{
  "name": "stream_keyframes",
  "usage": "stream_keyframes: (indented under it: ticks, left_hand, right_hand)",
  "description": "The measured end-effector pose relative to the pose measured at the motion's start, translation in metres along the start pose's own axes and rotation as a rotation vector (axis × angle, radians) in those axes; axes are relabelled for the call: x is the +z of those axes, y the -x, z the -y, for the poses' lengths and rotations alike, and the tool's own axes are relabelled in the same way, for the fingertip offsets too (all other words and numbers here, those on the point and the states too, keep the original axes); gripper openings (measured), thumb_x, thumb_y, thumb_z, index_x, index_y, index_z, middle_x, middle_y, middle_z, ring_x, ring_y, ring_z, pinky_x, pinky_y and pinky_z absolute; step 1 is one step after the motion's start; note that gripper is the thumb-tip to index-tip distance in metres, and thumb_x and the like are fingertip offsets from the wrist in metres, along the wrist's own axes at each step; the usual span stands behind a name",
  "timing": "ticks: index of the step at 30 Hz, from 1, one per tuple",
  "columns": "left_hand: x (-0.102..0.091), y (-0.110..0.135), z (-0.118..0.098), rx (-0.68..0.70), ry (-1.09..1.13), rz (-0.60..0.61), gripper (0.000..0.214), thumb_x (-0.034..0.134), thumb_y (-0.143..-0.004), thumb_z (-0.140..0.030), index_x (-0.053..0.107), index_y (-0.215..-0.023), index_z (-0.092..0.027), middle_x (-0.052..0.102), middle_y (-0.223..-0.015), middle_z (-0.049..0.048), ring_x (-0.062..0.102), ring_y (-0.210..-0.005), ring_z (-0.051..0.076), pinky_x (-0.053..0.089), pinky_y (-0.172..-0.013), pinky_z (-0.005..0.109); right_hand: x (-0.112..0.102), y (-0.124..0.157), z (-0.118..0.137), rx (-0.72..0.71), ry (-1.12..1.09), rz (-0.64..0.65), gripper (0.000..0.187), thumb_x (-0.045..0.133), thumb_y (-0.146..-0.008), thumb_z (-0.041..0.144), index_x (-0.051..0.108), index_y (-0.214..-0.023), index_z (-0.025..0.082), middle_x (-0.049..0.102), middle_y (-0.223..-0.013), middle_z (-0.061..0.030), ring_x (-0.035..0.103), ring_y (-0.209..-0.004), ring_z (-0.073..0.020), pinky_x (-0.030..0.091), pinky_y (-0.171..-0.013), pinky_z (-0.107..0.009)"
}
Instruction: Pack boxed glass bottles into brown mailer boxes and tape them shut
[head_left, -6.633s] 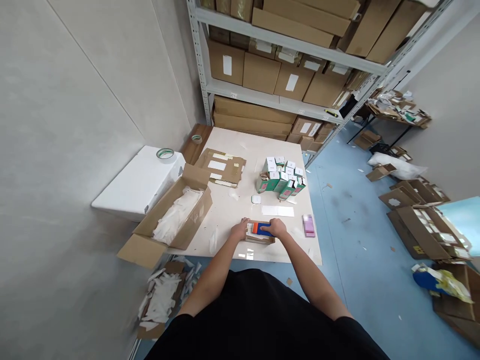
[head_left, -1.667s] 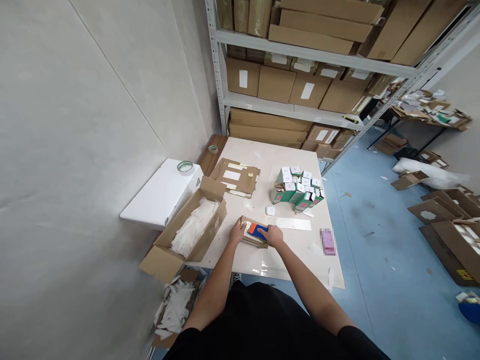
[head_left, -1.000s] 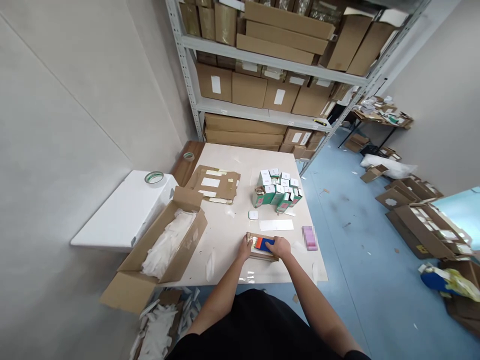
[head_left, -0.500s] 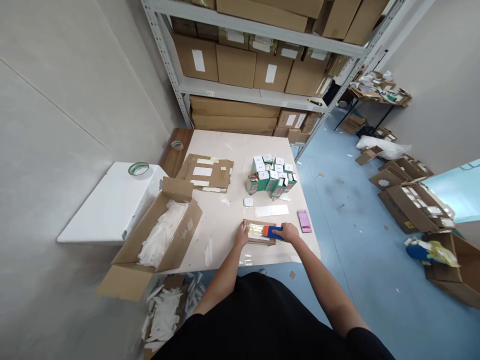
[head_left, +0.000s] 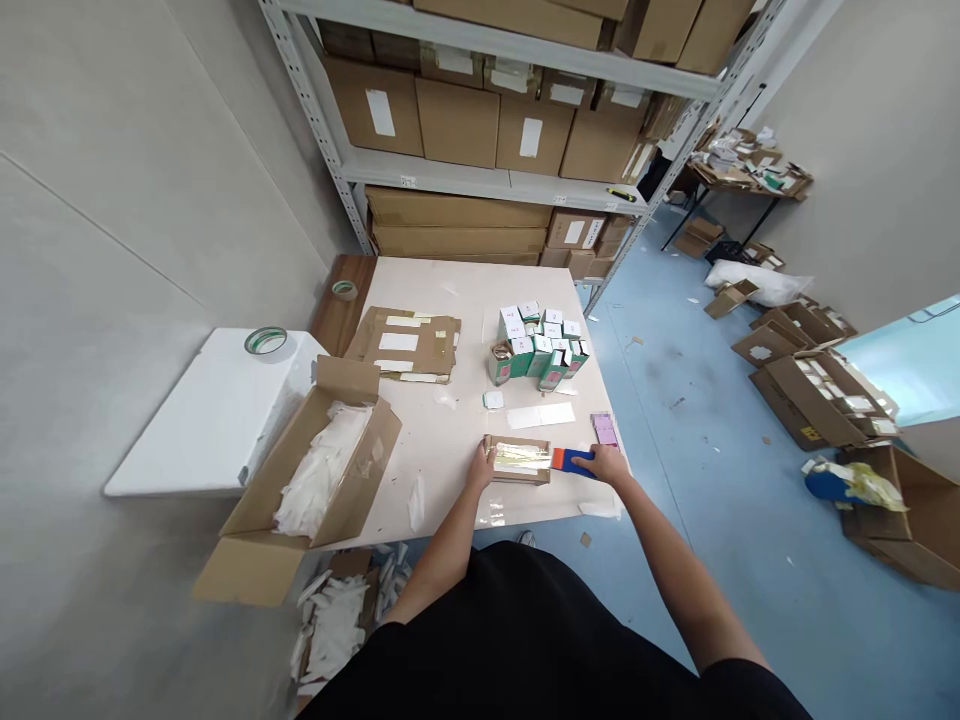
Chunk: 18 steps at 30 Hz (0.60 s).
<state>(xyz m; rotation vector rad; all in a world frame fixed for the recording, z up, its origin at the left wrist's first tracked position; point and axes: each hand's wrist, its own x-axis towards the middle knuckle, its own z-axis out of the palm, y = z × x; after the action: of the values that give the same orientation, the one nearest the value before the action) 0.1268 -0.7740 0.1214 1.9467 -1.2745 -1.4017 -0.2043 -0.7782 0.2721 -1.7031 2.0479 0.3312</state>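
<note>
My left hand [head_left: 481, 467] grips the left end of a small cardboard box [head_left: 514, 477] lying near the table's front edge. Clear shiny tape [head_left: 525, 455] runs along the top of that box, over a whitish label. Just past the box's right end, my right hand [head_left: 606, 464] is closed around a blue tape dispenser [head_left: 576, 462] with an orange front. Beyond the box lies a white paper strip [head_left: 541, 415]. A purple packet [head_left: 604, 428] rests beyond my right hand, close to the right edge.
Several green-and-white cartons [head_left: 541, 345] stand grouped on the table [head_left: 427, 455]. Flattened cardboard [head_left: 409, 343] lies at the back left. An open carton [head_left: 360, 470] with white packing stands left, beside a white surface [head_left: 202, 420] bearing a tape roll [head_left: 265, 341]. Shelving [head_left: 480, 182] rises behind.
My right hand and the tape dispenser have moved right, from over the box to beyond its right end, uncovering more taped top. My left hand stays on the box.
</note>
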Motion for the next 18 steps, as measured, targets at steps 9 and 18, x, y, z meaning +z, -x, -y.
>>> stream_keyframes:
  ticks: [9, 18]
  left_hand:
    - [-0.012, -0.004, 0.004, 0.013, -0.024, 0.04, 0.062, 0.038, -0.106, -0.05, 0.032, -0.162, -0.023, 0.058, -0.153, 0.0117, 0.056, -0.139, 0.03, 0.042, -0.115, 0.041]
    - [-0.059, -0.008, 0.016, -0.047, 0.057, -0.023, 0.057, 0.045, -0.104, -0.051, 0.048, -0.151, -0.02, 0.064, -0.146, 0.0127, 0.061, -0.134, 0.029, 0.046, -0.111, 0.037]
  right_hand:
    - [0.002, 0.012, -0.026, 0.089, -0.037, -0.016, 0.051, 0.068, -0.086, 0.07, 0.07, -0.087, 0.019, 0.076, -0.094, -0.0115, 0.071, -0.086, -0.0256, 0.042, -0.063, -0.027]
    - [0.006, 0.014, 0.037, -0.003, -0.132, -0.039, 0.054, 0.065, -0.086, 0.073, 0.072, -0.087, 0.019, 0.077, -0.089, -0.0105, 0.071, -0.083, -0.0225, 0.038, -0.061, -0.024]
